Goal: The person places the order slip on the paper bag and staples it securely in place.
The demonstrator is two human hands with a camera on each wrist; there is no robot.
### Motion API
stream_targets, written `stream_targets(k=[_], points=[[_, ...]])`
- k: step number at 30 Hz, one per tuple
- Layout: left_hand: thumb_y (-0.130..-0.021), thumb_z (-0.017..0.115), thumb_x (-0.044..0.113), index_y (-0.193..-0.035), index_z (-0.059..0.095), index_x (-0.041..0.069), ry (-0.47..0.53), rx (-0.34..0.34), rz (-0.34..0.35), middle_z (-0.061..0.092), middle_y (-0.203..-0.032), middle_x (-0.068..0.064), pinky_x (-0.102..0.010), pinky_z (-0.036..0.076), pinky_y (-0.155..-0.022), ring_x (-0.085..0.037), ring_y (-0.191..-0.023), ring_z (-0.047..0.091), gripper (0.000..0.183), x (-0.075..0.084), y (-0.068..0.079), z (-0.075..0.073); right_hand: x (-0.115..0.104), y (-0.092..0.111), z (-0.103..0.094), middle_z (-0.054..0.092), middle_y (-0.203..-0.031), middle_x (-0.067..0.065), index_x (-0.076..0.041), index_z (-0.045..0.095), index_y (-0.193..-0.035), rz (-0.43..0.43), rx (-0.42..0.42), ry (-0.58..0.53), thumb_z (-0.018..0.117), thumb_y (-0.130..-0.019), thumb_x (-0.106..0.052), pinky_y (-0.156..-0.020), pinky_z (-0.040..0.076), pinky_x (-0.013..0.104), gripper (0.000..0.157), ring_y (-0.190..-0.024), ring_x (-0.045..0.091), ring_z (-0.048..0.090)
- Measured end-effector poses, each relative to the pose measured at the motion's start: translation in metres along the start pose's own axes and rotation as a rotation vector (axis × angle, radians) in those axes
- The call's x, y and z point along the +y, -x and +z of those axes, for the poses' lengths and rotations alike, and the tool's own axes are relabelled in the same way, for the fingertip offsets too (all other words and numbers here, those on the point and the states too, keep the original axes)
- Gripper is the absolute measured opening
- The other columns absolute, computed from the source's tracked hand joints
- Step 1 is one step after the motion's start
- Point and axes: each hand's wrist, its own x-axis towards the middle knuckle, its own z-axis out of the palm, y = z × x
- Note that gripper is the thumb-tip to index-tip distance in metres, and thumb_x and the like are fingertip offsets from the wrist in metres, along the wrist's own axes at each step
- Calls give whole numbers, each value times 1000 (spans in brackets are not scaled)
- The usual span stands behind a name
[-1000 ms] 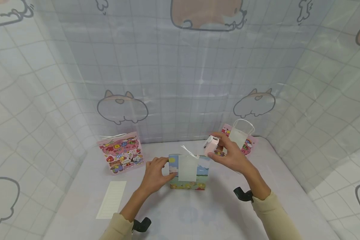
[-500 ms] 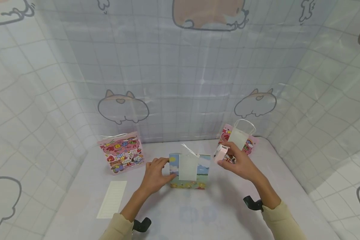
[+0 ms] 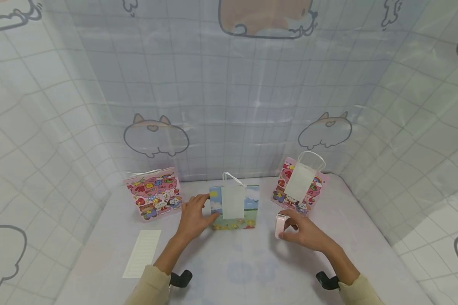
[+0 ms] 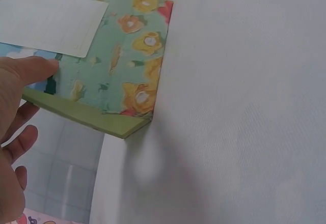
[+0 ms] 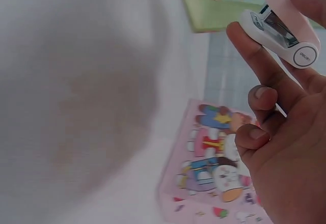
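In the head view my left hand (image 3: 192, 219) holds a small paper gift bag (image 3: 234, 223) by its left edge, thumb on the front and fingers behind. The bag has blue sky, flowers and white cord handles, with a blank white card (image 3: 233, 203) on its front. The left wrist view shows the thumb (image 4: 38, 70) pressing beside that card, and the bag's green side (image 4: 86, 117). To the right of the bag, my right hand (image 3: 307, 232) pinches a small pink-and-white stapler (image 5: 285, 28) between thumb and fingers, above the table.
A pink cartoon gift bag (image 3: 158, 197) stands at the back left. Another pink bag (image 3: 280, 195) with a white card (image 3: 300, 182) leans at the back right. White paper strips or a sheet (image 3: 142, 254) lie at the left. A patterned curtain (image 3: 229, 106) encloses the table.
My right hand has carried the stapler away from the flowered bag, rightward and toward me, uncovering the right pink bag. My left hand has shifted the flowered bag slightly left and back.
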Motion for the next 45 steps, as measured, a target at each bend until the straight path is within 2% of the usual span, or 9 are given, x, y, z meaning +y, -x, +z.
stream_targets(k=[4,10,18,26,33,40,45], points=[[-84,81,40,-137,59,12,14,13,-24,65,-124,-5,-42,29,-83,-20,-96,54,64,-3,-3,3,8,5,8,68,-98,-6,-16,51,-139,30,-35,-16,77,-87,-40,-75,46,32,63,-86,17,58],[-86,78,40,-139,57,13,12,48,-48,64,-126,-6,-44,30,-84,-21,-96,54,63,-9,-11,9,12,9,17,68,-100,-1,-14,51,-140,99,-83,-61,79,-86,-39,-67,46,29,66,-86,21,58],[-87,78,37,-142,56,11,33,112,-57,63,-130,-7,-44,31,-84,-23,-97,56,65,-12,-22,18,19,17,29,67,-96,-3,-15,52,-139,79,-131,-70,78,-86,-40,-66,46,27,63,-80,16,58],[-86,79,36,-142,56,13,54,151,-88,63,-130,-6,-44,30,-83,-23,-96,56,65,-14,-30,24,23,20,33,64,-99,0,-13,53,-138,113,-179,-105,77,-87,-39,-68,45,27,62,-85,17,56],[-85,81,35,-138,59,10,34,197,-81,65,-127,-9,-44,31,-82,-24,-94,57,62,-16,-39,26,22,22,35,59,-103,-1,-13,56,-136,115,-160,-36,77,-86,-42,-74,43,29,61,-93,20,52],[-88,78,34,-140,57,11,62,162,-116,64,-128,-10,-46,33,-84,-25,-98,58,61,-20,-50,29,26,26,35,56,-104,-2,-13,58,-135,132,-115,18,77,-84,-46,-78,40,34,63,-98,20,47],[-90,77,34,-143,54,11,83,144,-132,63,-130,-11,-47,33,-86,-26,-101,59,63,-22,-55,31,30,27,34,57,-103,-4,-16,57,-137,103,-93,14,74,-88,-47,-80,40,34,61,-98,19,48]])
